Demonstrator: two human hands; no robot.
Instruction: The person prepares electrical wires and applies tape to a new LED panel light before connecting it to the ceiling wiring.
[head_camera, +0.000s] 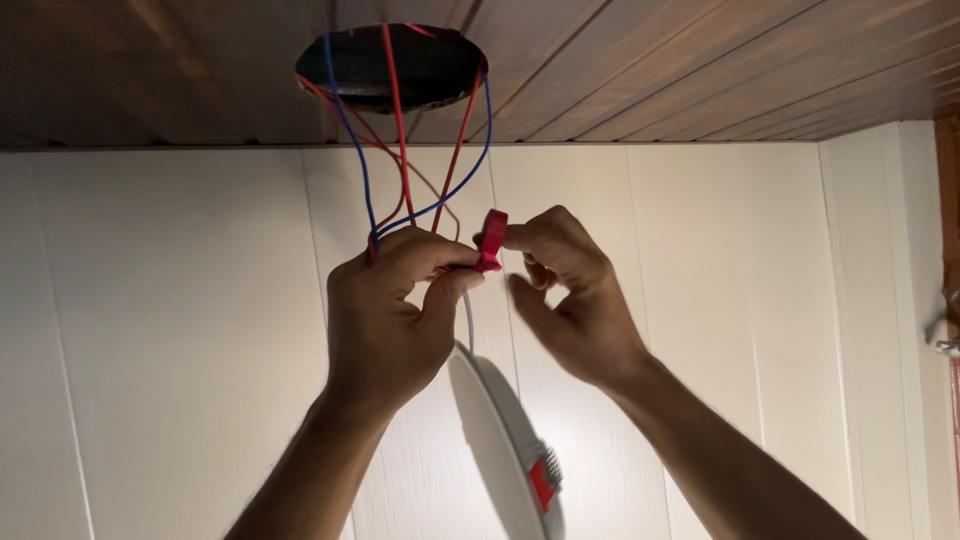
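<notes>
Red and blue wires (400, 170) from the ceiling hole (390, 65) are pinched in the left hand (385, 310), while the right hand (570, 290) clamps a red connector (491, 240) onto them, which seems the joining step needing firm pressing, and the round lamp (500, 440) hangs below.

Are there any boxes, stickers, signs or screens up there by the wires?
None: no boxes, stickers, signs or screens show.
Just red and blue wires hanging from the ceiling hole, a red clip held by both hands, and a round white lamp hanging below.
</notes>
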